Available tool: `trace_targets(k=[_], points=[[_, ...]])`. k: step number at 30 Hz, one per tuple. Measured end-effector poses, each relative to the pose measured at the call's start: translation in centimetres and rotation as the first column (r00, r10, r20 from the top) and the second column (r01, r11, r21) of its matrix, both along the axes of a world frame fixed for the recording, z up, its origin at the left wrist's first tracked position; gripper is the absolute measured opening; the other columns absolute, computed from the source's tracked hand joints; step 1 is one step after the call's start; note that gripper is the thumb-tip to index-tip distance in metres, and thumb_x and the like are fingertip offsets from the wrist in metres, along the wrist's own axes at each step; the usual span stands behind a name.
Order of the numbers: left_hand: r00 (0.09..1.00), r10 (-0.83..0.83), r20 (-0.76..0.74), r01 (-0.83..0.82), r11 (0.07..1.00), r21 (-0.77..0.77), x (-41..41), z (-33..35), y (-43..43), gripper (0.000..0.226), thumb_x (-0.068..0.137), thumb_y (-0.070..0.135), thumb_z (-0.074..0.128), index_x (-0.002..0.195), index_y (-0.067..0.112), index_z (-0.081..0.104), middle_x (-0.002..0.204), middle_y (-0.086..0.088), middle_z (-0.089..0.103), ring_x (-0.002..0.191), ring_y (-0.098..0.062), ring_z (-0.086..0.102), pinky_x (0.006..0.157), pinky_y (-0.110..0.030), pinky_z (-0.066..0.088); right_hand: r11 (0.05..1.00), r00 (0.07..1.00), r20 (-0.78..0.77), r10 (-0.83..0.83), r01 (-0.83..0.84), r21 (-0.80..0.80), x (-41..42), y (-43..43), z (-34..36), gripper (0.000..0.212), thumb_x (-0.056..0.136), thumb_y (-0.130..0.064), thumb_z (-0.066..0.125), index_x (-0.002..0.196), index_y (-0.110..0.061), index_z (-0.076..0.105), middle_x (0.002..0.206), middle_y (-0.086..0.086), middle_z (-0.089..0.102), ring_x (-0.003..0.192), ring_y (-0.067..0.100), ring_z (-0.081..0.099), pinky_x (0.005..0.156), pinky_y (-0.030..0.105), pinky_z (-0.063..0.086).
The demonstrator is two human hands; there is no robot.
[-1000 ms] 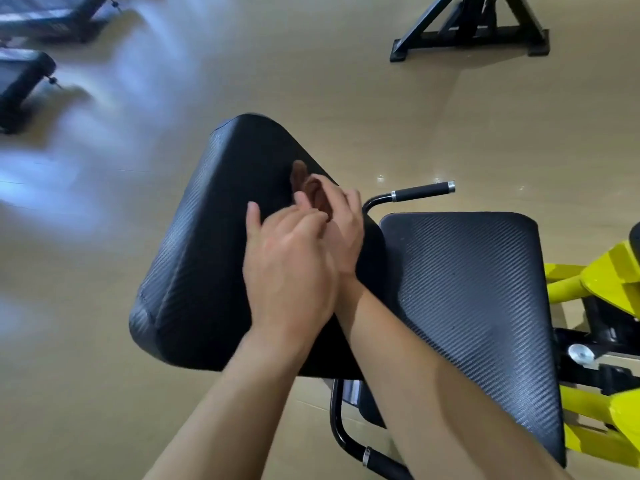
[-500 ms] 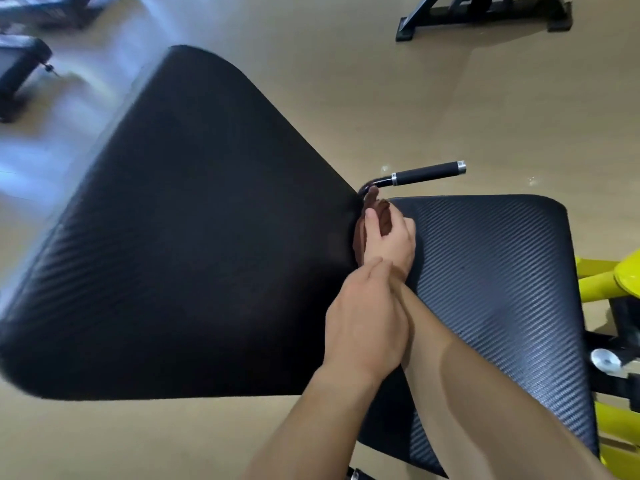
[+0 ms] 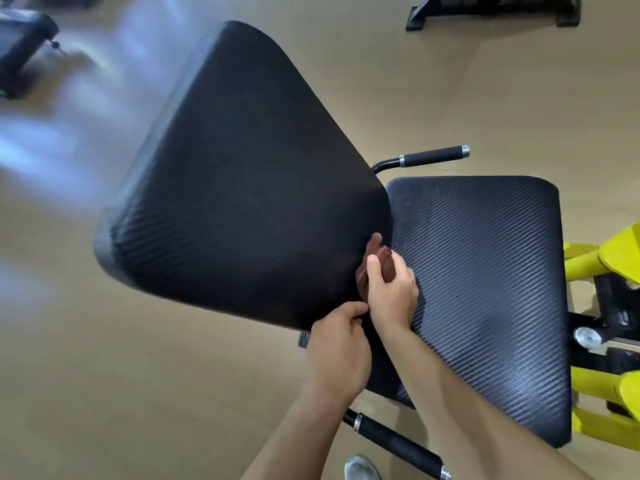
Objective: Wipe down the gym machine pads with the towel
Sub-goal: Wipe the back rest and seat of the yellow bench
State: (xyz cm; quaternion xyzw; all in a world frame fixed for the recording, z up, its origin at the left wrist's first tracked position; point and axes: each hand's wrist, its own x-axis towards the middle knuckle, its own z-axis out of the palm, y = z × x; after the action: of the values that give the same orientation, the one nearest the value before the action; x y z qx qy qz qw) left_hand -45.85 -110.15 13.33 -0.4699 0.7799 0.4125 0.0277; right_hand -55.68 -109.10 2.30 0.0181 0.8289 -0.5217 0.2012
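Note:
A black textured back pad (image 3: 242,188) rises toward me, and a black seat pad (image 3: 485,278) lies to its right. My right hand (image 3: 391,292) is closed on a small brown towel (image 3: 379,263), pressed into the seam where the two pads meet. Most of the towel is hidden by my fingers. My left hand (image 3: 337,355) sits just below, fingers curled at the back pad's lower right edge; whether it holds the pad edge or a towel end I cannot tell.
Black handles stick out behind the seat (image 3: 433,157) and below it (image 3: 398,441). The yellow machine frame (image 3: 599,265) stands at the right. Other dark gym equipment sits at the top left (image 3: 20,43) and top right (image 3: 491,12) on the tan floor.
Both hands with the towel slid from the middle of the back pad down and right to the seam, then lower along it. The view shifted, so the back pad looks larger.

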Motion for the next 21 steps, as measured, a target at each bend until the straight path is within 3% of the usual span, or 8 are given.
trace_targets(k=[3, 5, 8, 10, 12, 16, 19, 21], points=[[0.997, 0.049, -0.059, -0.047, 0.998, 0.035, 2.0, 2.6, -0.4, 0.039, 0.094, 0.005, 0.046, 0.095, 0.029, 0.077, 0.096, 0.015, 0.075, 0.093, -0.001, 0.066, 0.088, -0.031, 0.057, 0.999, 0.999, 0.03, -0.025, 0.026, -0.041, 2.1, -0.9, 2.8, 0.04, 0.093, -0.053, 0.056, 0.127, -0.034, 0.066, 0.117, -0.009, 0.062, 0.119, 0.019, 0.057, 0.103, 0.035, 0.041], [0.989, 0.047, -0.14, -0.053, 0.998, -0.04, 2.8, 5.3, -1.2, 0.035, 0.089, 0.004, 0.05, 0.08, 0.03, 0.072, 0.084, 0.013, 0.071, 0.082, -0.004, 0.065, 0.078, -0.036, 0.057, 0.993, 0.998, 0.041, -0.046, 0.05, -0.107, 2.5, -2.4, 6.1, 0.048, 0.087, -0.063, 0.051, 0.124, -0.037, 0.067, 0.115, -0.009, 0.065, 0.114, 0.017, 0.06, 0.105, 0.042, 0.047], [0.956, -0.065, -0.285, -0.013, 0.964, -0.264, 3.1, 10.3, -2.1, 0.029, 0.085, 0.007, 0.049, 0.081, 0.029, 0.067, 0.086, 0.014, 0.063, 0.084, -0.005, 0.06, 0.073, -0.029, 0.052, 0.975, 0.999, -0.035, 0.0, -0.007, -0.222, 2.3, -5.8, 13.5, 0.033, 0.093, -0.053, 0.06, 0.119, -0.034, 0.069, 0.105, -0.009, 0.06, 0.097, 0.009, 0.054, 0.095, 0.032, 0.046], [0.912, -0.089, -0.401, -0.1, 0.899, -0.427, 3.0, 13.4, -2.9, 0.025, 0.081, 0.011, 0.045, 0.082, 0.024, 0.067, 0.087, 0.008, 0.057, 0.081, -0.007, 0.055, 0.068, -0.021, 0.045, 0.941, 0.987, -0.148, 0.064, -0.109, -0.321, 2.4, -8.4, 19.6, 0.026, 0.093, -0.047, 0.065, 0.115, -0.034, 0.071, 0.099, -0.01, 0.058, 0.09, 0.007, 0.053, 0.087, 0.025, 0.043], [0.875, -0.058, -0.481, -0.231, 0.824, -0.518, 3.2, 15.6, -4.3, 0.023, 0.081, 0.011, 0.043, 0.083, 0.018, 0.065, 0.085, 0.004, 0.054, 0.076, -0.009, 0.05, 0.065, -0.018, 0.04, 0.893, 0.945, -0.305, 0.12, -0.237, -0.382, 3.3, -10.3, 23.7, 0.025, 0.091, -0.046, 0.07, 0.112, -0.033, 0.071, 0.099, -0.008, 0.06, 0.088, 0.007, 0.059, 0.083, 0.026, 0.049], [0.915, -0.038, -0.402, -0.216, 0.794, -0.568, 4.1, 15.1, -4.8, 0.019, 0.083, 0.012, 0.046, 0.09, 0.015, 0.063, 0.091, 0.004, 0.056, 0.078, -0.009, 0.049, 0.066, -0.019, 0.039, 0.89, 0.904, -0.42, 0.079, -0.254, -0.379, 5.3, -9.7, 22.5, 0.031, 0.086, -0.044, 0.075, 0.114, -0.032, 0.072, 0.104, -0.007, 0.057, 0.09, 0.01, 0.063, 0.079, 0.029, 0.054], [0.963, -0.095, -0.251, -0.038, 0.878, -0.478, 5.1, 11.4, -2.3, 0.02, 0.084, 0.022, 0.043, 0.09, 0.018, 0.061, 0.093, 0.007, 0.054, 0.077, -0.011, 0.052, 0.068, -0.031, 0.045, 0.941, 0.927, -0.371, -0.057, -0.075, -0.331, 6.9, -6.8, 16.4, 0.036, 0.08, -0.05, 0.069, 0.114, -0.036, 0.073, 0.107, -0.012, 0.058, 0.096, 0.01, 0.065, 0.081, 0.028, 0.054], [0.985, -0.092, -0.147, 0.037, 0.94, -0.339, 5.4, 8.6, -1.0, 0.021, 0.088, 0.024, 0.044, 0.094, 0.024, 0.064, 0.098, 0.012, 0.055, 0.082, -0.01, 0.056, 0.075, -0.036, 0.05, 0.956, 0.948, -0.297, -0.114, 0.024, -0.291, 7.0, -5.2, 12.0, 0.043, 0.078, -0.054, 0.064, 0.116, -0.036, 0.072, 0.109, -0.012, 0.058, 0.102, 0.014, 0.063, 0.089, 0.034, 0.053]])
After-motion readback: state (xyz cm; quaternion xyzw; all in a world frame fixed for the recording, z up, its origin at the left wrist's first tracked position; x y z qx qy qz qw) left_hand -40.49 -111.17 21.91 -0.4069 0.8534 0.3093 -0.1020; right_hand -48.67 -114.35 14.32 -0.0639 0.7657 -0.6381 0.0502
